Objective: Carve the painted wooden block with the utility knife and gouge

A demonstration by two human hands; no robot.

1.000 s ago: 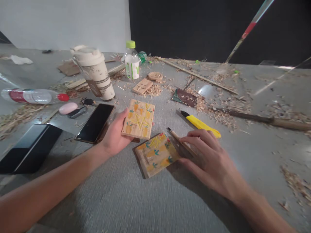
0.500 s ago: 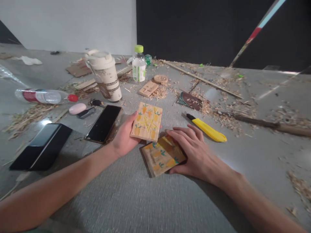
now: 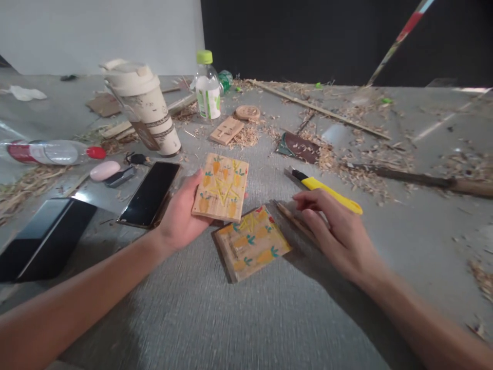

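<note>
My left hand (image 3: 184, 210) grips a small wooden board (image 3: 220, 187) by its left edge, tilted up off the table. Orange and yellow fruit shapes with green leaves and a yellow star outline are painted on it. A second painted wooden board (image 3: 252, 246), with similar fruits, lies flat just in front and partly under the first one's lower edge. My right hand (image 3: 339, 231) hovers to its right, fingers loosely curled and apart, holding nothing visible. Below its fingertips is a thin pencil-like stick (image 3: 293, 220), partly hidden by the hand. A yellow utility knife (image 3: 333, 193) lies just beyond.
Left are a phone (image 3: 150, 194), a black folded device (image 3: 46, 239), a lying bottle (image 3: 54, 152) and a tilted travel cup (image 3: 142, 108). Farther back stand a green-capped bottle (image 3: 208, 90) and carved wood pieces (image 3: 226, 130). Wood shavings and a long-handled tool (image 3: 416, 180) lie right.
My right hand has let go of the lower board and moved right, uncovering its top part and the thin stick. My left hand still holds the upper board. The view has shifted slightly.
</note>
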